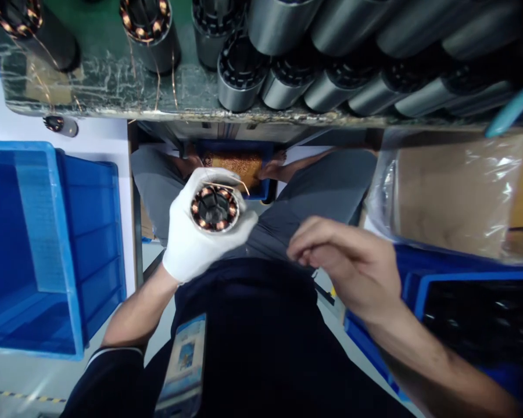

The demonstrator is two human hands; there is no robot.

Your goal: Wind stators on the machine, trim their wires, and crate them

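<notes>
My left hand (189,235), in a white glove, is wrapped around a motor stator (215,210) above my lap. The stator's open end faces up, with a ring of copper windings around its dark core. Loose copper wire ends (244,186) stick out at its far rim. My right hand (353,261) is bare and hangs to the right of the stator, apart from it. Its fingers are curled together and slightly blurred, so whatever they may hold is hidden.
Stators with copper windings (150,40) and several bare ones (239,75) stand on the green bench (100,87). Blue crates (87,232) flank me; the right one (422,290) holds dark parts. A blue bin (265,188) with copper bits lies between my feet. A phone (183,366) lies against my clothing.
</notes>
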